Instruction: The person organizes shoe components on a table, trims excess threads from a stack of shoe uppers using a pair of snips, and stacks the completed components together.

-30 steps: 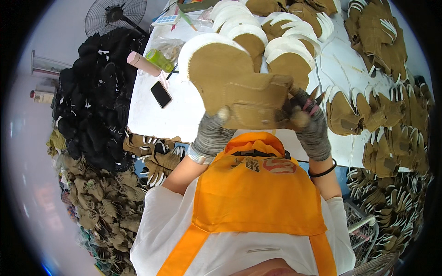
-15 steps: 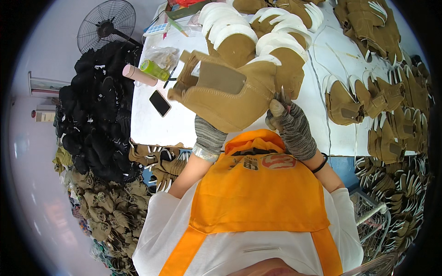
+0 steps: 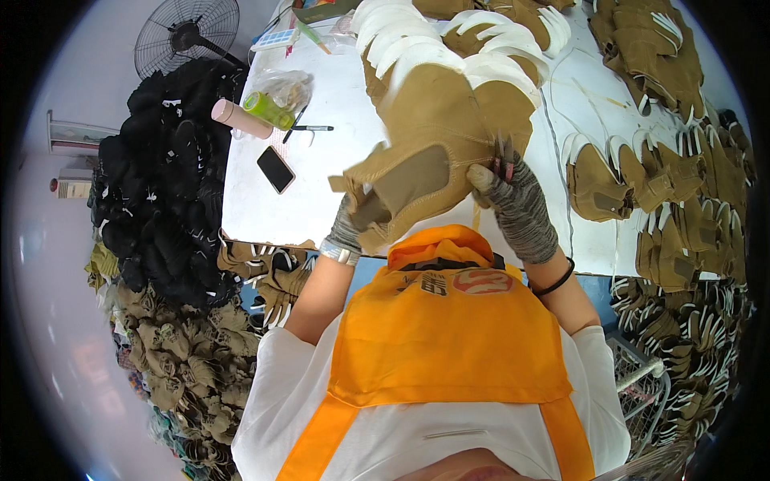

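White worktop (image 3: 321,200) fills the middle of the view, with dark and tan heaps of material on the floor at the person's left and a fan (image 3: 186,36) standing beyond them. Held up over the near edge of the worktop is a tan boot upper (image 3: 437,148), a large shaped piece with a darker inset panel. The left hand (image 3: 353,228), in a grey knit glove, is closed on the lower end of the upper, its grip partly hidden under the folded material. The right hand (image 3: 513,200), gloved alike, pinches the upper's edge on the opposite side; a small pair of snips (image 3: 505,160) with a reddish handle seems to sit in that same grip, though it is too small to be sure. Beyond both grips, a row of white-lined uppers (image 3: 449,40) lies fanned out on the worktop. Further out past the right grip, more tan uppers (image 3: 642,172) lie in stacks. Out past the left grip lie a phone (image 3: 276,169), a pen (image 3: 313,128), a pink roll (image 3: 241,119) and a green bottle (image 3: 269,110).

By the look of it the upper is being turned and checked at its edge, perhaps for loose threads. The next move seems to call for keeping the piece taut between both grips, so that the edge stays presented to the right fingers without the panel folding over.
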`<act>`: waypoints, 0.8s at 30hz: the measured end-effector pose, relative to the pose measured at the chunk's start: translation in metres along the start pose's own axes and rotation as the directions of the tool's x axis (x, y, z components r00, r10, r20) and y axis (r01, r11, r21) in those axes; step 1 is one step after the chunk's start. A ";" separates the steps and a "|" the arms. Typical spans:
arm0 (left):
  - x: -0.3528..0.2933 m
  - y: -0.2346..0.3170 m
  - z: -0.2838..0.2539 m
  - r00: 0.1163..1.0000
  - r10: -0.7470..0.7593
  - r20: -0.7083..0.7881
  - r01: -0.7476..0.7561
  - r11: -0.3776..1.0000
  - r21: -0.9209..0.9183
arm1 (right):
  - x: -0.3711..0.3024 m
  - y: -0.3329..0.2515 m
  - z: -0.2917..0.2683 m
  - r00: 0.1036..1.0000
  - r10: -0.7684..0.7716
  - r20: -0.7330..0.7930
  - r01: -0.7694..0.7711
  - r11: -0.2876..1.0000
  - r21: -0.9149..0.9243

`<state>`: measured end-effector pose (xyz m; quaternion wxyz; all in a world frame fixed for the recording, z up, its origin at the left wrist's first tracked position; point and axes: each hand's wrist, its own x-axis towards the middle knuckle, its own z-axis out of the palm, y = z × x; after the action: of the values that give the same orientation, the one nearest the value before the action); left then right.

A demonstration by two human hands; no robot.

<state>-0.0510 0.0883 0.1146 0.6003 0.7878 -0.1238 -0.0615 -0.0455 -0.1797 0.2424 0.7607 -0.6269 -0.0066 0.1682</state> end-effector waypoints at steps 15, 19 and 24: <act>0.007 0.149 0.007 0.913 -0.111 0.393 -0.002 0.961 0.276 | 0.007 0.010 -0.008 0.969 0.036 0.243 -0.014 0.996 -0.093; -0.002 0.154 0.009 0.893 -0.168 0.418 0.008 0.933 0.359 | -0.002 0.020 -0.011 0.982 0.068 0.177 -0.055 0.995 -0.079; 0.003 0.181 0.006 0.814 -0.336 0.475 0.012 0.826 0.563 | -0.008 0.035 -0.009 0.991 -0.035 0.130 0.083 0.922 -0.379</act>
<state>-0.0716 0.0372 0.2876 0.2850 0.8787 -0.2286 -0.3072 -0.0592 -0.1849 0.2089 0.6264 -0.7516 -0.1044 0.1783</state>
